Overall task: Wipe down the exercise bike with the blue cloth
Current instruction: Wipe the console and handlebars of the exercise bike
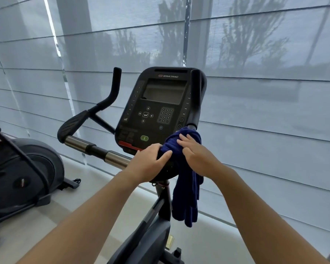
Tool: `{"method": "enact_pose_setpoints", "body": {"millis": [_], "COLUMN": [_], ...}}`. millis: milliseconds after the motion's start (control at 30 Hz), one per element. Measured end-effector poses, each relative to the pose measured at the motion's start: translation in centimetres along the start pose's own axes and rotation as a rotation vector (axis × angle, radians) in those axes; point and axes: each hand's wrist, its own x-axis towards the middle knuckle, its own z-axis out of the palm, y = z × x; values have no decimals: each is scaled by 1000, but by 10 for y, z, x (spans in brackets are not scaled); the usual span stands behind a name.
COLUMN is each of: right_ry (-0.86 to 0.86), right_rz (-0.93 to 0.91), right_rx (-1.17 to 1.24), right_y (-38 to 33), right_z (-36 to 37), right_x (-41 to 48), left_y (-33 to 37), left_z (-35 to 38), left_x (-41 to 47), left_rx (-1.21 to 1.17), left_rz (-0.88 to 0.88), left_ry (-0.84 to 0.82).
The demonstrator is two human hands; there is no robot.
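Bike [156, 103]: both hands bunch cloth [187, 180] at bar; left hand [152, 159] grips, right hand [196, 157] presses; dangling tail may snag, slip off

— How many machines by the window blinds [255, 111]?
— Two: one exercise bike [160, 103] in front of the blinds, and a second machine [27, 168] to the bike's left.
— Cloths?
— One blue cloth [187, 197], draped over the bike's right handlebar.
— Hands on the bike?
— Two: a left hand [151, 161] and a right hand [196, 155], both at the cloth just below the bike's console.
— Upright grips on the bike?
— Two, one on either side of its console.
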Motion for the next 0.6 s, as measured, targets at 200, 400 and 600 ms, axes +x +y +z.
{"method": "enact_pose_setpoints", "body": {"millis": [200, 400, 600], "right_ry": [390, 446, 399], "right_rz": [-197, -239, -175], "right_rx": [64, 67, 149], "right_y": [35, 59, 75], "right_z": [-3, -9, 2], "right_x": [-16, -15, 8], "left_y": [28, 36, 43], "left_z": [13, 12, 8], "left_x": [15, 30, 47], "left_rx": [103, 140, 217], "left_rz": [140, 207, 289], "left_ry": [120, 252, 241]}}
